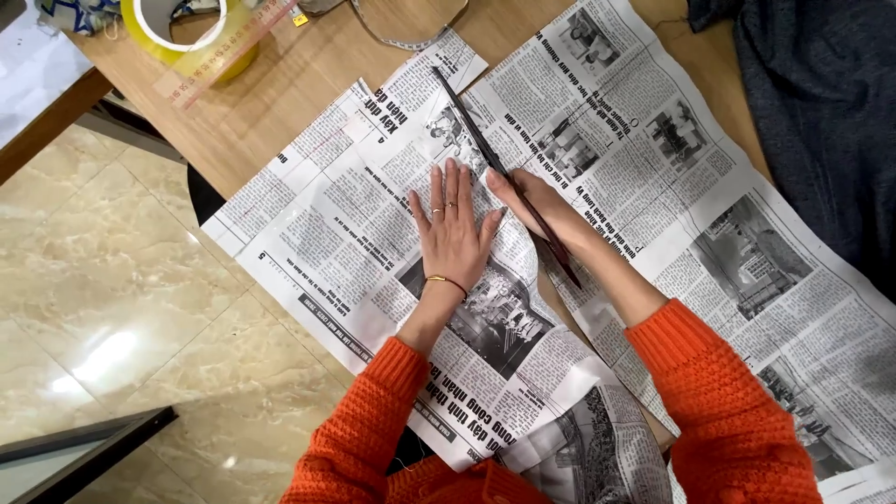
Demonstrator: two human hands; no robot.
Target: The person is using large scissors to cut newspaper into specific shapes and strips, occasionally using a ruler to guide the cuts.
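My left hand (453,229) lies flat, fingers spread, pressing down on a newspaper sheet (336,215) that hangs over the edge of a wooden table (271,103). My right hand (534,201) grips a long, thin dark blade-like tool (485,149) that runs diagonally along the seam between the left sheet and a second newspaper sheet (709,215) on the right. The tool's far tip points up toward the table's back. Both my sleeves are orange knit.
A roll of yellow tape (191,42) and a clear plastic ruler (229,51) sit at the table's top left. Dark grey fabric (821,112) covers the top right corner. A measuring tape (401,37) curls at the top. Beige marble floor (112,308) lies left.
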